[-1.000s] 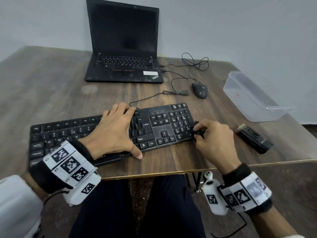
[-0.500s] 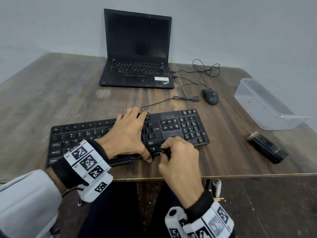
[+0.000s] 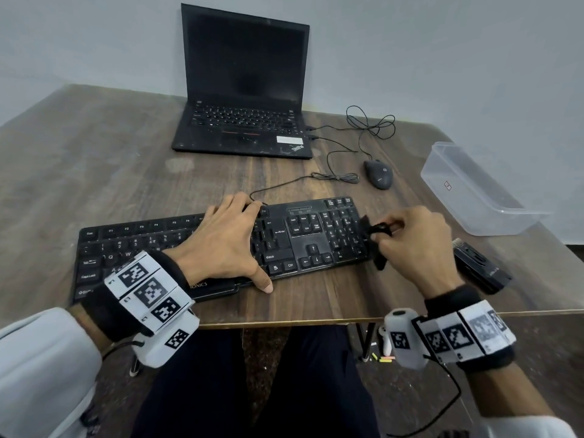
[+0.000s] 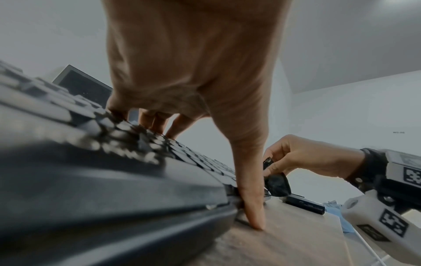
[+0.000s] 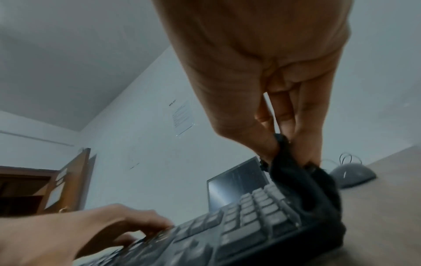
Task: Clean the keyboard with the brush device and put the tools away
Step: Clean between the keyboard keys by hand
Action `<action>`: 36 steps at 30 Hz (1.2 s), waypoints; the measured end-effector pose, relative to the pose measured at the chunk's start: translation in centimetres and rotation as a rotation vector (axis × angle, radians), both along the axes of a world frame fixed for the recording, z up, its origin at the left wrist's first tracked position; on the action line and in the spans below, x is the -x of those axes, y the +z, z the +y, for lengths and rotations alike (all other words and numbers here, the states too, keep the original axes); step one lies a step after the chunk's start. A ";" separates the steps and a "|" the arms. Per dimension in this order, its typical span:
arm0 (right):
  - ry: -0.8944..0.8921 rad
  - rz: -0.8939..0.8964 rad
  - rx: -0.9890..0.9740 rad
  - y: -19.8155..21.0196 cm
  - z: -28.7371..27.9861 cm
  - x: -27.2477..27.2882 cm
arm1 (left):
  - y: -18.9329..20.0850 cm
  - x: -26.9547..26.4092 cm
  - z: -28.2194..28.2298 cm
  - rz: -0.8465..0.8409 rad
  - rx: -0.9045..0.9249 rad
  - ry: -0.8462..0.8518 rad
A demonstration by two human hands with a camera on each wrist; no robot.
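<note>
The right hand point(image 3: 414, 245) pinches a small black cloth point(image 5: 303, 190) between thumb and fingertips, its grip narrow and bunched on the upper folds. The rest of the cloth hangs limp below the grip and drapes over the right end of the keyboard point(image 3: 221, 248), by the number pad. It looks soft and light with no stiffness, so it will likely fold and slip unless gathered tightly; a hold high on the bunch seems sound.

The left hand point(image 3: 227, 245) lies flat with fingers straight, pressing on the middle keys, its thumb down on the table point(image 3: 94, 159) at the keyboard's near edge. The keyboard is rigid and fairly light, so that press probably keeps it from sliding.

The brush device point(image 3: 480, 267) lies on the table just right of the right hand's grip, untouched; its straight, hard body should take a plain pinch across the middle.
</note>
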State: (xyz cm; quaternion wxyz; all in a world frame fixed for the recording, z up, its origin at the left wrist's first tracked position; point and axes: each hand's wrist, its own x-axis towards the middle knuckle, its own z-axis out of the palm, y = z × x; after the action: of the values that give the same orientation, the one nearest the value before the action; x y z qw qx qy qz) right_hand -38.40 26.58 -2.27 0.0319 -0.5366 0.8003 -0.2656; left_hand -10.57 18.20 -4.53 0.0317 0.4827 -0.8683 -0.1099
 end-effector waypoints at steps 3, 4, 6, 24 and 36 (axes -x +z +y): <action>-0.050 -0.033 0.058 0.0 -1.0 0.2 | 0.0 0.0 0.0 -0.001 0.000 -0.003; -0.032 -0.046 0.018 -0.4 -1.4 -0.3 | 0.0 0.0 0.0 -0.001 0.000 -0.003; 0.002 -0.034 -0.049 -1.7 -1.8 -1.5 | 0.0 0.1 0.0 0.000 0.003 -0.002; 0.213 0.039 0.072 -0.5 -1.4 -5.3 | 0.3 0.1 0.7 -0.009 0.073 0.003; 0.586 0.079 -0.056 -1.6 -2.6 -7.0 | 0.2 0.2 0.4 -0.002 0.060 0.001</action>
State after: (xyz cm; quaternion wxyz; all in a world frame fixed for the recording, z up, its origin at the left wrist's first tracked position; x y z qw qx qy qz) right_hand -31.36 23.96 -3.85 0.0908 -0.7536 0.6190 -0.2016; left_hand -10.77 18.59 -4.32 0.0453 0.4820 -0.8710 -0.0833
